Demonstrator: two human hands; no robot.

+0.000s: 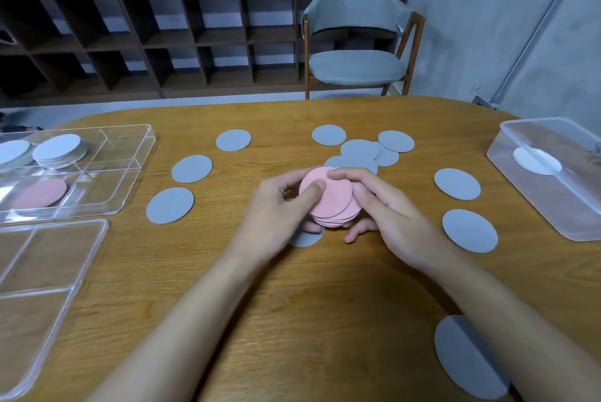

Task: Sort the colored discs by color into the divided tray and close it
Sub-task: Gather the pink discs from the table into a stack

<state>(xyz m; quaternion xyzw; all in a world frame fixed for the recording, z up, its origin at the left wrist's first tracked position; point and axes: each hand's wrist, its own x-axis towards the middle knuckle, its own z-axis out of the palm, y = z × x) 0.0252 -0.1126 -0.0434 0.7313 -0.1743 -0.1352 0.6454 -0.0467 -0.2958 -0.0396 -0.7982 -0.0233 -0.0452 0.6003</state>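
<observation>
On my feed, left hand (276, 206) and right hand (390, 210) meet, both curled round discs (335, 197) (left thumb on top).

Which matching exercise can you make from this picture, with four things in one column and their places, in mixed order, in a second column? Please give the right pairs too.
Things
1. stack of pink discs
2. white disc stacks
3. clear lid
4. single white disc

Places
A. lying flat on the wooden table, at the near left
B. inside the clear box on the right
C. held by the left hand and the right hand
D. in a far compartment of the divided tray

Pairs: 1-C, 2-D, 3-A, 4-B
</observation>
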